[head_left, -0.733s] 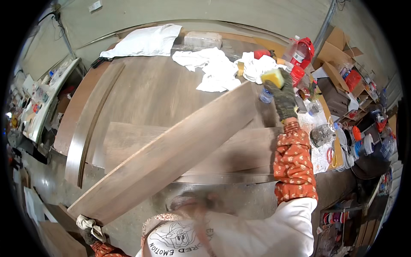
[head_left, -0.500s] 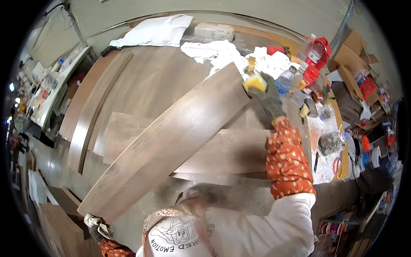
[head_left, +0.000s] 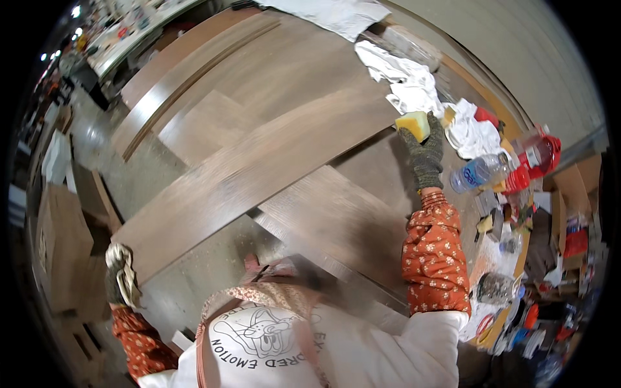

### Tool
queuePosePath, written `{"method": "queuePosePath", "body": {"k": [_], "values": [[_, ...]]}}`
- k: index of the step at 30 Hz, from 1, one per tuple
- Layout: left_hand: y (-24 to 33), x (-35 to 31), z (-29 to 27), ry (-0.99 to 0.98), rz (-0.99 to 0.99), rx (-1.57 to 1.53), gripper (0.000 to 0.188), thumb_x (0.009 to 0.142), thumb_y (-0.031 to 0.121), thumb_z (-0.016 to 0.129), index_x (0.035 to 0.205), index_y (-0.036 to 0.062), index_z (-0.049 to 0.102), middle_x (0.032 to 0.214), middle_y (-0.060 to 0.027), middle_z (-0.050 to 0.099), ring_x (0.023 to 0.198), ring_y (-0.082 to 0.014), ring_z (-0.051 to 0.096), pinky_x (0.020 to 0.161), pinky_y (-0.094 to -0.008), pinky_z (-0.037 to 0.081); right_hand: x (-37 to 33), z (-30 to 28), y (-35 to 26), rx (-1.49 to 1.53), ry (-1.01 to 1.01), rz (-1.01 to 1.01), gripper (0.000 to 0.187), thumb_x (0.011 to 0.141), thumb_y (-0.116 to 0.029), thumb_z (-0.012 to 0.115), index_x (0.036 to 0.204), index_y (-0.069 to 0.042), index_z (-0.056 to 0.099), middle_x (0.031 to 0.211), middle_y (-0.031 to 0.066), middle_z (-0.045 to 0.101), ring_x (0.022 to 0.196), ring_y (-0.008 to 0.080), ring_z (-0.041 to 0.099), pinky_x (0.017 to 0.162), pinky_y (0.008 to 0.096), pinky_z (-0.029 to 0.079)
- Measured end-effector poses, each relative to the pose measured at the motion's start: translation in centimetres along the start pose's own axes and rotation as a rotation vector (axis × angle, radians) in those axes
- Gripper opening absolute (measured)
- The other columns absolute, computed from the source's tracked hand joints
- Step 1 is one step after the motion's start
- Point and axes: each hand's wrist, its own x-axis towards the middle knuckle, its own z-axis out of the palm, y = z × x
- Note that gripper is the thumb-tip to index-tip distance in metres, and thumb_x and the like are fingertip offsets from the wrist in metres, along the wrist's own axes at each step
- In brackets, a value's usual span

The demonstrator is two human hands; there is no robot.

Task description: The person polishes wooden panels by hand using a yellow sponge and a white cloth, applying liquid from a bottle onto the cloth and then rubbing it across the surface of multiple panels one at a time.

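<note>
Right hand: gloved in dark green knit, we are grasping a yellow sponge between thumb and fingers.
Left hand: also gloved, we are clasping an off-white cloth at the near end of a wood-grain board; how the fingers are sitting beneath, we cannot tell.
Sponge position: we are holding it at the board's far right end, whether touching we cannot tell.
Board position: lying aslant over a second board, its near left end reaching out over the floor.
Counter, right side: we are seeing crumpled white cloths, a clear plastic bottle and a red container.
Far left: a long narrow board is lying apart.
</note>
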Motion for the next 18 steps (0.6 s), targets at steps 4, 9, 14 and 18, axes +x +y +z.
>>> {"method": "queuePosePath", "body": {"k": [4,9,14,18], "values": [[1.2,0.2,-1.2,0.085,0.083,1.045,0.027,0.09,0.008,0.05,0.113,-0.0002,0.061,0.119,-0.0125,0.062,0.107,-0.021,0.058,0.092,-0.0337,0.046,-0.6,2.9,0.4,-0.055,-0.026,-0.202,0.072,0.073,-0.021,0.081,0.128,0.007,0.044,0.12,0.0182,0.054,0.109,0.0281,0.054,0.096,0.0362,0.044],[-2.3,1.4,3.4,-0.047,0.398,1.863,0.031,0.075,0.016,0.072,0.104,0.0072,0.065,0.102,-0.0117,0.066,0.095,-0.0304,0.062,0.084,-0.0372,0.048,-3.7,5.5,-7.9,0.169,-0.279,-0.331,0.062,0.074,-0.025,0.08,0.12,0.003,0.05,0.104,0.0174,0.058,0.096,0.0306,0.058,0.085,0.0417,0.048],[-5.2,2.0,9.9,0.056,0.097,1.08,0.022,0.083,0.006,0.061,0.105,0.002,0.064,0.104,-0.0116,0.066,0.097,-0.0246,0.062,0.088,-0.0343,0.048,-15.5,9.8,-20.3,0.298,-0.79,-0.868,0.062,0.082,-0.028,0.062,0.134,-0.002,0.042,0.13,0.0223,0.048,0.117,0.0365,0.049,0.105,0.049,0.033],[-6.4,2.8,14.8,-0.052,0.131,1.106,0.022,0.086,0.004,0.056,0.106,0.0011,0.064,0.106,-0.0088,0.066,0.098,-0.0211,0.061,0.089,-0.0322,0.048,-20.2,12.9,-25.0,0.449,-0.923,-0.909,0.064,0.08,-0.026,0.064,0.134,-0.001,0.042,0.121,0.0207,0.052,0.109,0.0372,0.052,0.1,0.0494,0.037]]}}
